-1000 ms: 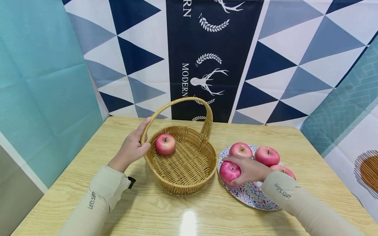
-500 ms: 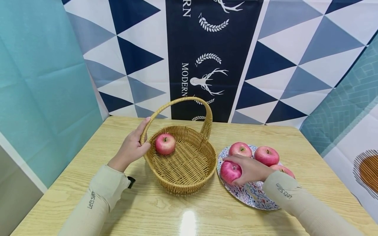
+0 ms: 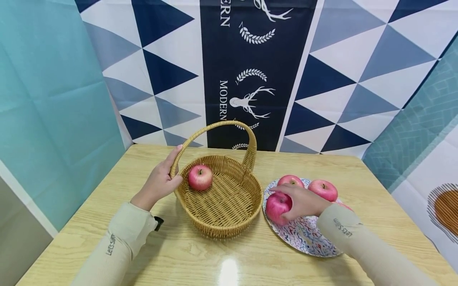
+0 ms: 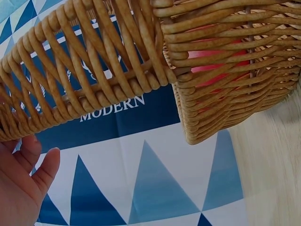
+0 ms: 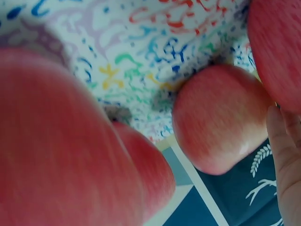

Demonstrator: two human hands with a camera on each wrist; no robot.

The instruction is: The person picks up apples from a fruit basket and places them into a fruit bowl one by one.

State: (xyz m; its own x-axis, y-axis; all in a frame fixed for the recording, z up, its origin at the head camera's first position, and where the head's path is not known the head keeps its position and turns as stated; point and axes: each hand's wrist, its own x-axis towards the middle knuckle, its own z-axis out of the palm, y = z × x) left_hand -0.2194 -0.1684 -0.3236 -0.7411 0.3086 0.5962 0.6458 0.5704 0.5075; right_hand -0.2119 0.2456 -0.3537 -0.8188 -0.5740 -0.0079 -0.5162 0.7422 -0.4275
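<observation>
A round wicker basket (image 3: pixel 222 228) with a tall arched handle (image 3: pixel 214 126) stands mid-table, one red apple (image 3: pixel 200 177) inside at its left. My left hand (image 3: pixel 156 183) holds the handle's left side, thumb and fingers on either side of it. In the left wrist view, the handle (image 4: pixel 94 70) runs above the thumb. On the right, my right hand (image 3: pixel 304 201) grips a red apple (image 3: pixel 277 208) over the near-left part of a patterned plate (image 3: pixel 307 242). Several other apples lie on that plate, among them a back-right apple (image 3: pixel 323 190); my hand and sleeve partly cover some.
The wooden table (image 3: pixel 186 262) ends at a patterned wall cloth (image 3: pixel 171 91) behind. Basket and plate stand close together, with a narrow gap. In the right wrist view, a neighbouring apple (image 5: pixel 221 117) sits close to the right hand's fingers.
The held apple and right hand have risen slightly against the plate, covering more of the apple behind. The head view has shifted a little. The left hand keeps its place on the handle.
</observation>
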